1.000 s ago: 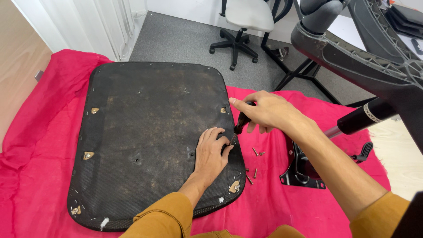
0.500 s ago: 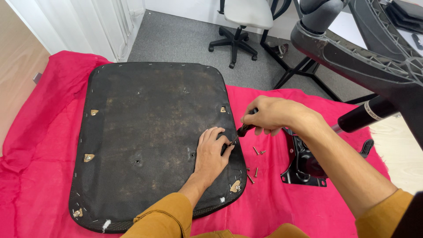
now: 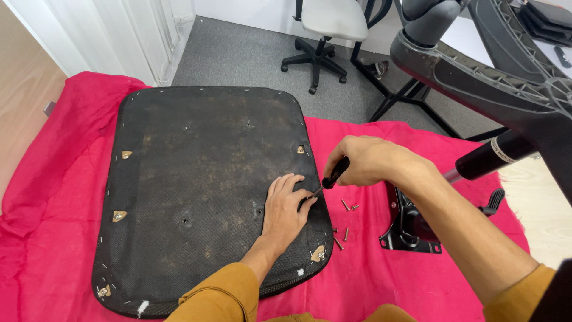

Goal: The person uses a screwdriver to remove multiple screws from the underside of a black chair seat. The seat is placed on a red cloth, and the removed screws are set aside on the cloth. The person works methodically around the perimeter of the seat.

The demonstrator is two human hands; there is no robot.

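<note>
Your right hand (image 3: pixel 372 160) is closed around the dark handle of a screwdriver (image 3: pixel 331 176), the shaft slanting down and to the left so that its tip meets the fingertips of your left hand (image 3: pixel 285 209). Your left hand lies flat, palm down and fingers spread, on the black seat pan (image 3: pixel 196 155) near its right edge — it grasps nothing, only presses the surface where the tip lands.

Head view, items as laid out:

- Seat pan — black fabric underside facing up, staples along the border, small tan fabric patches at several mounting points; it rests on the red cloth (image 3: pixel 59 179), which covers the floor beneath it.
- Loose screws (image 3: pixel 345 206) — a small scatter on the red cloth just beside the pan's right edge, below your right hand.
- Black metal bracket (image 3: pixel 408 235) — on the cloth to the right of the screws, partly hidden by your right forearm.
- Gas cylinder (image 3: pixel 494 156) — black tube slanting in from the right, above the bracket.
- Grey plastic chair frame (image 3: pixel 476 77) — ribbed, large, filling the upper right corner.
- Office chair (image 3: pixel 325 30) — pale seat, black wheeled base, standing on grey carpet well beyond the cloth.
- Your sleeves are mustard yellow, both at the lower edge.
</note>
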